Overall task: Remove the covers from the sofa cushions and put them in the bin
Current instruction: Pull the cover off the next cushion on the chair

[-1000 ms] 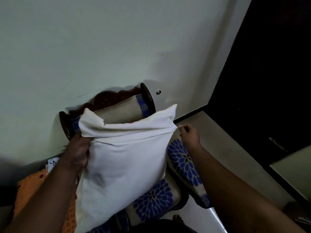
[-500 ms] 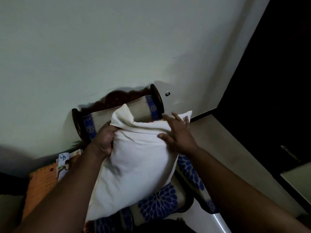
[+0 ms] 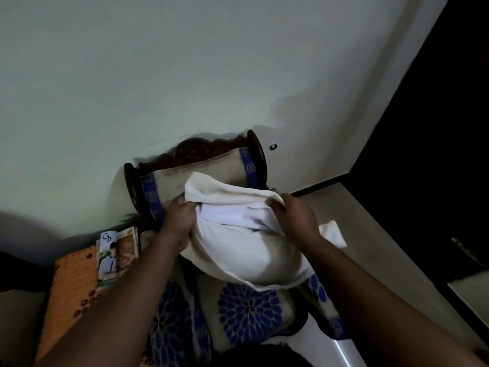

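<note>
- Peeling the cream cover (image 3: pixel 227 190) back off the white cushion (image 3: pixel 238 245). I'd call this the stripping step, w/ the mouth of the cover just opened and most of the cushion not yet out.
- My left hand (image 3: pixel 180 221) sits at approx 9 o'clock of the cushion, fingers curled round the cover's edge and bunching it.
- My right hand (image 3: pixel 296 215) sits at approx 2 o'clock, fingers and thumb clamped on the opposite lip of the cover.
- Cushion is held up between both hands, above the sofa seat (image 3: pixel 248 311) w/ the blue flower print. The inner white fabric shows in the gap betw. my hands.
- Bolster (image 3: pixel 201 173) on the carved sofa arm (image 3: pixel 195 149) lies just behind at 12 o'clock.
- Magazine (image 3: pixel 116 255) on orange cloth (image 3: pixel 71 290) lies well off at 8 o'clock.
- Bin not in view, so can't tell where it is.
- Next, imo: one hand must let go and grab the inner cushion while the other drags the cover down its length. Fabric looks loose, so it should slide, but corners may snag.
</note>
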`<state>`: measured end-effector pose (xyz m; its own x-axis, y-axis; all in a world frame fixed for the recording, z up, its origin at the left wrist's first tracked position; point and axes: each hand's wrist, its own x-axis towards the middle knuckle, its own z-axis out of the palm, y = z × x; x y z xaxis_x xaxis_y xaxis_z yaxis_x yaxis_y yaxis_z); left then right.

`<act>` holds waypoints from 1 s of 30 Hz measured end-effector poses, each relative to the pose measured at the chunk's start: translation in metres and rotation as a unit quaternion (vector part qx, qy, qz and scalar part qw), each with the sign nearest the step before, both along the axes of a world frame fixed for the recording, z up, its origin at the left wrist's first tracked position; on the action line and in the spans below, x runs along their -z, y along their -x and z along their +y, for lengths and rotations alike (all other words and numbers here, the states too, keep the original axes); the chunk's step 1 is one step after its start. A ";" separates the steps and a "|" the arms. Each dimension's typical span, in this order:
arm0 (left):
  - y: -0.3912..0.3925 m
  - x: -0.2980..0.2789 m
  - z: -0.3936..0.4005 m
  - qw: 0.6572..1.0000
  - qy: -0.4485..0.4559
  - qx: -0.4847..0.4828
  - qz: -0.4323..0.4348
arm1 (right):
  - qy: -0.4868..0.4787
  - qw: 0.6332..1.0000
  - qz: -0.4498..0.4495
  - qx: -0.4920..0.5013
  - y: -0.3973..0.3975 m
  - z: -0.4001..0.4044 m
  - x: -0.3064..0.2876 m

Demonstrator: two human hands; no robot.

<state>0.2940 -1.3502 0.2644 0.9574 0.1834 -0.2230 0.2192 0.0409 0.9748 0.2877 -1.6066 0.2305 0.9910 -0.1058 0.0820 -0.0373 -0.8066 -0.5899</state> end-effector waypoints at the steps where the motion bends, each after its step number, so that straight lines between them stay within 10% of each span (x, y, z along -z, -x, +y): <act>1: 0.002 -0.002 -0.007 1.000 0.004 0.011 0.005 | 0.030 0.999 -0.006 0.021 0.003 0.001 0.002; 6: -0.002 -0.003 -0.028 0.999 0.013 -0.004 0.041 | 0.005 0.956 -0.280 -0.086 0.041 0.048 -0.009; 11: -0.001 -0.012 -0.034 0.999 -0.026 -0.003 0.044 | 0.005 0.964 -0.093 -0.248 0.046 0.070 0.014; 16: -0.003 -0.009 -0.024 0.994 -0.072 -0.062 0.047 | 0.118 0.961 -0.094 -0.231 0.056 0.082 0.026; 22: 0.006 -0.003 0.000 0.969 -0.244 0.019 -0.044 | -0.108 0.985 -0.093 -0.094 0.049 0.076 0.024; 26: 0.022 0.007 0.007 0.925 -0.320 0.185 -0.087 | -0.080 0.993 -0.080 -0.029 0.034 0.060 0.015; 30: 0.015 0.008 -0.005 0.902 -0.373 0.142 -0.163 | -0.058 0.988 -0.101 -0.105 0.045 0.048 0.012</act>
<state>0.2787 -1.3554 0.2565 0.9820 -0.0967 0.1625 -0.1851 -0.6665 0.7221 0.2432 -1.5586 0.2183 0.9567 0.0803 0.2798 0.2517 -0.7108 -0.6568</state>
